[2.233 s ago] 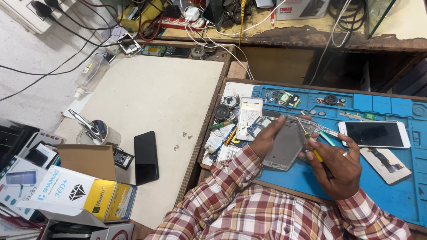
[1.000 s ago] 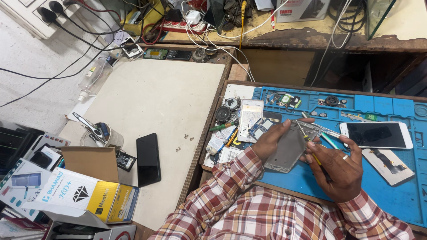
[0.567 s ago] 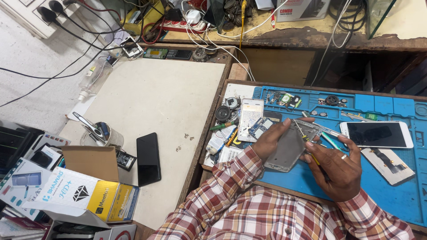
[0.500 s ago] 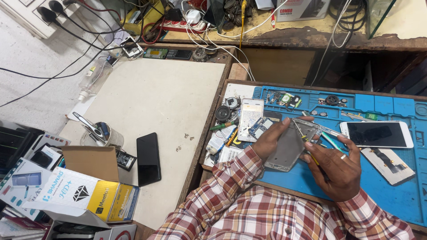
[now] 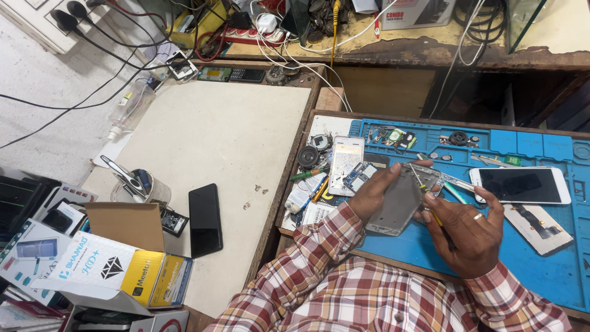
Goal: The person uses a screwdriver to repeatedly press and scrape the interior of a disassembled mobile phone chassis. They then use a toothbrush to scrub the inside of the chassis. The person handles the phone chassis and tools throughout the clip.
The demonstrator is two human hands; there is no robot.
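Left hand (image 5: 376,192) grips the grey phone frame (image 5: 401,201) by its left edge, holding it tilted just above the blue repair mat (image 5: 553,270). Right hand (image 5: 470,237) is closed round a thin yellow-handled screwdriver (image 5: 424,195), tip down on the upper right part of the frame. Can't tell whether the tip sits in a screw head; too small at this range.

To do this step well, my read:
- keep the driver upright on the screw, press first, then turn, since tiny heads strip easily
- rest the frame's lower edge on the mat so the left hand only steadies it, not carries it
- keep left fingertips clear of the tip's line
- park loose screws in the mat's tray pockets near the small parts (image 5: 393,136), not on the open mat

Nearby: white phone (image 5: 521,184) face up just right of the hands, a white back cover (image 5: 344,165) and a circuit board (image 5: 358,176) just left. Black phone (image 5: 204,219) lies well apart on the pale surface (image 5: 227,135), near the cardboard boxes (image 5: 117,264).
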